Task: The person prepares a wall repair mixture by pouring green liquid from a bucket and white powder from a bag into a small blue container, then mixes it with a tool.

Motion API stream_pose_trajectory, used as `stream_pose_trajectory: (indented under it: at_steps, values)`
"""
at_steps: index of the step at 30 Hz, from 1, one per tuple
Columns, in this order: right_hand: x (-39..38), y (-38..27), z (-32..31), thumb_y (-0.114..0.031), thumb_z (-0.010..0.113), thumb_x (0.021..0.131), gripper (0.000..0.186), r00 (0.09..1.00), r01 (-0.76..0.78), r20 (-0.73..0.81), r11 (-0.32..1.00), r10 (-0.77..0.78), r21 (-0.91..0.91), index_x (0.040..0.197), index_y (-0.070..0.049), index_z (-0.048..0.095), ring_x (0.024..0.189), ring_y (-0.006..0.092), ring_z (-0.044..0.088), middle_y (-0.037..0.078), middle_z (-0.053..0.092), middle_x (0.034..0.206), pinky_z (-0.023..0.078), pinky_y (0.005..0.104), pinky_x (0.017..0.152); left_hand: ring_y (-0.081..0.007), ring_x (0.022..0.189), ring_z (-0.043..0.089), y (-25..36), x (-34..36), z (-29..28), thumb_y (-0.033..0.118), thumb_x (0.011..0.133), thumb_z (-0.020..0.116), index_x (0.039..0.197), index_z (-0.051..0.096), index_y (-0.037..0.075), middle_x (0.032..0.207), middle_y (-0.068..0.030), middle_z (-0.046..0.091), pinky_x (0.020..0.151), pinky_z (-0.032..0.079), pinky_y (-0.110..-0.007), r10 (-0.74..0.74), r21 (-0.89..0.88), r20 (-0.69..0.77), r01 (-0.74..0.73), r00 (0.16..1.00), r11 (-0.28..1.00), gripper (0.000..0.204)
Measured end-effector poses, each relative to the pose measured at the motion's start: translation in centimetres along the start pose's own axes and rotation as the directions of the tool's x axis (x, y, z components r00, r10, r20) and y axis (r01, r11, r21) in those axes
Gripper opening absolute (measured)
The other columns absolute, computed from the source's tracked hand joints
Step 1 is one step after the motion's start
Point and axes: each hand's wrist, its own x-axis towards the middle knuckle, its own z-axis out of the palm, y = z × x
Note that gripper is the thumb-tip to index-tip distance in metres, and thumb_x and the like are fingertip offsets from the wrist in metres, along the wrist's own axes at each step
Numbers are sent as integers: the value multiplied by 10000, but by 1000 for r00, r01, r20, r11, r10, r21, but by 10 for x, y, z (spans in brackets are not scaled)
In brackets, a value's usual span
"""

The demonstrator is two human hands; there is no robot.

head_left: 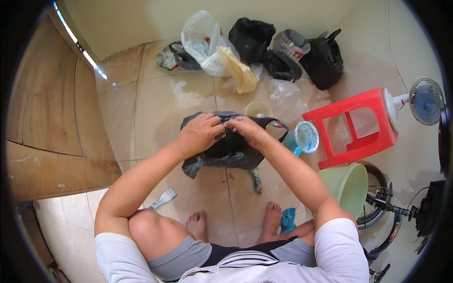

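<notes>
Left hand (201, 132) and right hand (247, 131) pinch the black bag (238, 161) near its twelve-o'clock edge, a sensible hold, since its film looks light, limp and easily torn.

Black plastic bag (229, 159), crumpled, spread sideways

Beige tiled floor (160, 111); cream wall (141, 26), 12 o'clock; brown wooden panel (45, 113), 9 o'clock; bright light strip (66, 22), 10 o'clock; red stool (385, 127), 3 o'clock.
</notes>
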Motion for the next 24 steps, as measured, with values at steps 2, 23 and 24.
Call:
stream_pose_trajectory:
  at_steps: [2, 23, 24]
  values:
    - [7, 1, -3, -304, 707, 810, 316, 997, -13, -83, 995, 5, -96, 884, 4, 698, 681, 152, 579, 56, 645, 772, 463, 334, 633, -273, 930, 586, 0, 0, -1, 147, 794, 734, 869, 626, 64, 897, -68, 579, 792, 499, -402, 67, -6, 66, -67, 996, 998, 155]
    - [20, -3, 8, -95, 663, 803, 175, 939, -39, -227, 574, -260, -818, 846, 66, 715, 939, 462, 669, 330, 675, 939, 537, 497, 831, -362, 979, 640, -17, -30, -7, 119, 796, 724, 1020, 632, 36, 932, -144, 662, 836, 523, -446, -69, -241, 422, 185, 904, 953, 255]
    - [5, -13, 12, -142, 666, 843, 195, 959, -28, -162, 493, -231, -869, 872, 44, 715, 964, 442, 662, 295, 679, 974, 533, 497, 845, -366, 961, 639, -15, -29, -18, 107, 802, 716, 1029, 619, 36, 916, -144, 652, 825, 521, -445, -121, -248, 394, 232, 911, 941, 258]
